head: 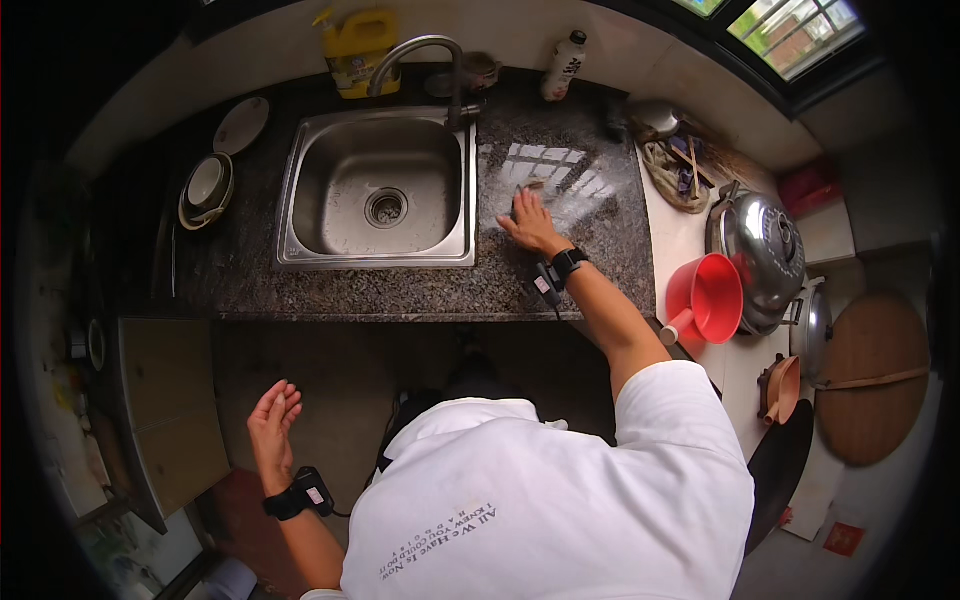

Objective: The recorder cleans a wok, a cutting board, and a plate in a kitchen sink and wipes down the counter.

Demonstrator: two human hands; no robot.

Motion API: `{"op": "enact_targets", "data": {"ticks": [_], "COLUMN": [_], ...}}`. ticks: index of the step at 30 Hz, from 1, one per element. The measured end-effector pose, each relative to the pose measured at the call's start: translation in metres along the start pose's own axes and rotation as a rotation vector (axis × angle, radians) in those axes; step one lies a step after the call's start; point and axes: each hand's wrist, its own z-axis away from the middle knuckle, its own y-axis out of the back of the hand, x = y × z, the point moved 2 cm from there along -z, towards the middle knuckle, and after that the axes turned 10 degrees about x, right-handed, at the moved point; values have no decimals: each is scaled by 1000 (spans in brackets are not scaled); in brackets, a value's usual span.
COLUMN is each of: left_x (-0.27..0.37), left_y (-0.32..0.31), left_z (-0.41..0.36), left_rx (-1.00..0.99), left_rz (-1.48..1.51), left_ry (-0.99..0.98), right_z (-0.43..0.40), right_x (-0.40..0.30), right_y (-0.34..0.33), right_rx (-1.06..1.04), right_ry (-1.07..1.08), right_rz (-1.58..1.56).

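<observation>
My right hand (531, 223) lies palm down on the dark speckled stone countertop (375, 291), right of the steel sink (330, 217). Its fingers are stretched out and the thumb stands apart. Just beyond the fingertips is a small brownish patch or scrap (532, 183), too blurred to name. Light from a window reflects off the counter there. Low on the left, my left hand (274, 427) hangs in the air away from the counter, fingers loosely bent, with nothing visible in it. Both wrists carry black straps with small devices.
Behind the sink are a curved faucet (455, 82), a yellow pump jug (361, 52) and a white bottle (564, 67). Stacked bowls (206, 187) and a plate (241, 126) sit left. At right are a red dipper (716, 300), a lidded metal pot (765, 240) and a round wooden board (870, 420).
</observation>
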Motion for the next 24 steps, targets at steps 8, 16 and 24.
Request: {"op": "enact_targets", "data": {"ticks": [8,16,24], "left_x": [19,22,26], "left_y": [-45,-49,-50], "left_z": [-9,-6,10], "left_rx": [11,97,184], "left_rz": [-14,-49,-26], "left_ry": [-4,11,-3], "right_z": [6,-106,-81], "right_x": [72,67,36], "right_y": [25,44,35], "right_rx": [173,64,-52], "right_ry": [-140,-63,224], "right_rz": [160,8,220]}}
